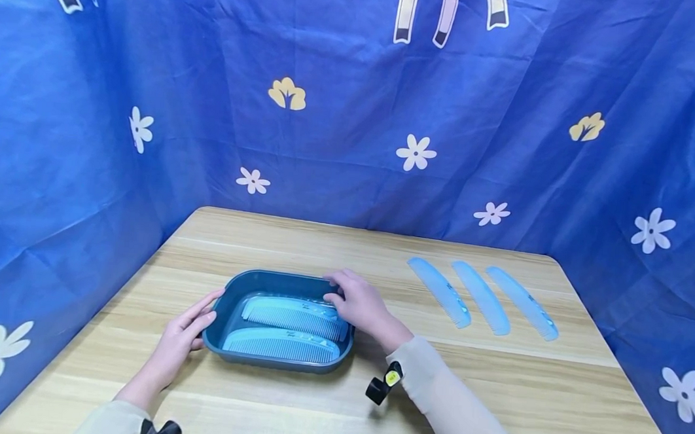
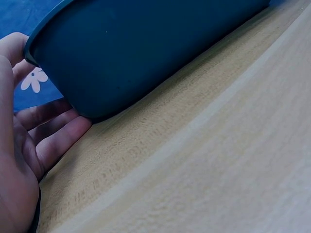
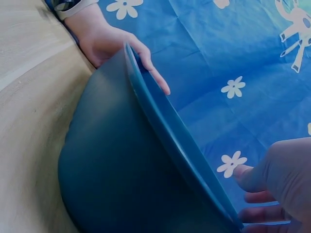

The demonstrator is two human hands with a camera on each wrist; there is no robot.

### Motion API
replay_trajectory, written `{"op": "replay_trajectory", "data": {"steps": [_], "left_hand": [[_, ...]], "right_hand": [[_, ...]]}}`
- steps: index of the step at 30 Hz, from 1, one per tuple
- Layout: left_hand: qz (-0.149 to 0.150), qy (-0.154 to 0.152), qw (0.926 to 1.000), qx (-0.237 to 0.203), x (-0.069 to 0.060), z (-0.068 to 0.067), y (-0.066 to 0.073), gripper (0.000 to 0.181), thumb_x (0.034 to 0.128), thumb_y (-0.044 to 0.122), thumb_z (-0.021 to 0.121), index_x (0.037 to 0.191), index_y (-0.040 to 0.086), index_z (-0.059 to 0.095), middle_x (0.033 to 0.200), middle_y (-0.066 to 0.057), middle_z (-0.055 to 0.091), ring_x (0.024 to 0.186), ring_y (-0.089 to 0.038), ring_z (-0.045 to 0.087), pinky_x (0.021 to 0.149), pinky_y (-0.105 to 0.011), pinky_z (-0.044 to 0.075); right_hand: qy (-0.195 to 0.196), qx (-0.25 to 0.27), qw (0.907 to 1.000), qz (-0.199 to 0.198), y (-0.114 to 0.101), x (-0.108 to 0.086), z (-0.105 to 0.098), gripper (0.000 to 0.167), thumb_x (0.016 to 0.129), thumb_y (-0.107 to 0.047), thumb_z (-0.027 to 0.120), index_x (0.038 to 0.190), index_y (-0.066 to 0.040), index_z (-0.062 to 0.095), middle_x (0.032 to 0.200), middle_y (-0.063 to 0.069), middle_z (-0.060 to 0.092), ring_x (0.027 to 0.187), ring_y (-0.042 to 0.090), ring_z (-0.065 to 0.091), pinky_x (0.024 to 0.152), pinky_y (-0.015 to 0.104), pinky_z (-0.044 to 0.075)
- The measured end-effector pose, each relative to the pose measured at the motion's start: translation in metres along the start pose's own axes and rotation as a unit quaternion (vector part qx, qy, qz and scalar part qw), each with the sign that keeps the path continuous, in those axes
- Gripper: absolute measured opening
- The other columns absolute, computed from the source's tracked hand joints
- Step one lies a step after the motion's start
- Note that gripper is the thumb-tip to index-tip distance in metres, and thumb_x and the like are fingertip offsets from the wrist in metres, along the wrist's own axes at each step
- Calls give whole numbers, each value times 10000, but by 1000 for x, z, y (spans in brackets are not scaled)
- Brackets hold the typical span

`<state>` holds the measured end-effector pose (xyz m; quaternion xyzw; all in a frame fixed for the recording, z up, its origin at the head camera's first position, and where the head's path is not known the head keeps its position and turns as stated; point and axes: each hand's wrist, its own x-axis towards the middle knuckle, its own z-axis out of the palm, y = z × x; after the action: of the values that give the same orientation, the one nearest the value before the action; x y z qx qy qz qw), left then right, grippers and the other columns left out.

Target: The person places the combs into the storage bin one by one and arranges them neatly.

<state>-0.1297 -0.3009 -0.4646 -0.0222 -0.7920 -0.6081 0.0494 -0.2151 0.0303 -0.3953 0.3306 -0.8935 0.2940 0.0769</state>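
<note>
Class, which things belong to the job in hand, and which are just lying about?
Likely in the job:
tub, with two combs inside
left hand, gripping its rim
right hand, at its rim
three similar combs outside it

Just there:
wooden table
patterned blue cloth

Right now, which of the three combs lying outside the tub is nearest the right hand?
The leftmost comb on the tabletop; the middle comb and the rightmost comb lie successively farther from the right hand.
</note>
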Motion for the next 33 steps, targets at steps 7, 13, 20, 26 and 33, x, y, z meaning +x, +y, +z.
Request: {"op": "replay_trajectory", "data": {"steps": [7, 13, 20, 26, 33], "left_hand": [[-16, 9, 10000, 6, -1, 1, 1, 468, 993, 313, 443, 1442, 208, 365, 1262, 158, 465, 999, -4, 546, 696, -279, 533], [-10, 2, 10000, -49, -1, 1, 2, 465, 995, 300, 442, 1442, 201, 364, 1234, 174, 484, 990, -8, 553, 695, -275, 533], [17, 1, 10000, -5, -1, 1, 2, 464, 995, 300, 441, 1442, 202, 365, 1249, 184, 475, 998, -3, 550, 694, -276, 533], [-8, 37, 10000, 23, -1, 1, 2, 463, 994, 312, 441, 1439, 208, 370, 1231, 113, 484, 994, 0, 545, 688, -286, 534], [-24, 78, 9999, 72, -1, 1, 2, 460, 992, 312, 446, 1434, 203, 380, 1191, 86, 494, 952, -16, 548, 656, -280, 531]], "right_hand": [[579, 225, 9980, -132, 11, -5, -7, 321, 879, -139, 652, 1192, -90, 604, 1009, 56, 616, 857, 139, 566, 715, 279, 487], [1068, 382, 9933, -205, 21, -11, -10, 323, 876, -114, 652, 1194, -88, 603, 1015, 45, 617, 878, 155, 573, 688, 253, 492], [1472, 513, 9875, -245, 33, -16, -14, 324, 834, -44, 681, 1153, -27, 621, 981, 77, 624, 831, 158, 587, 650, 260, 502], [1650, 639, 9841, -120, 44, -20, -17, 329, 819, -29, 694, 1140, -20, 625, 957, 74, 618, 798, 172, 590, 636, 320, 517], [1650, 471, 9852, 33, 58, -29, -17, 315, 819, -56, 703, 1126, -31, 637, 930, 52, 624, 703, 122, 545, 591, 255, 463]]}}
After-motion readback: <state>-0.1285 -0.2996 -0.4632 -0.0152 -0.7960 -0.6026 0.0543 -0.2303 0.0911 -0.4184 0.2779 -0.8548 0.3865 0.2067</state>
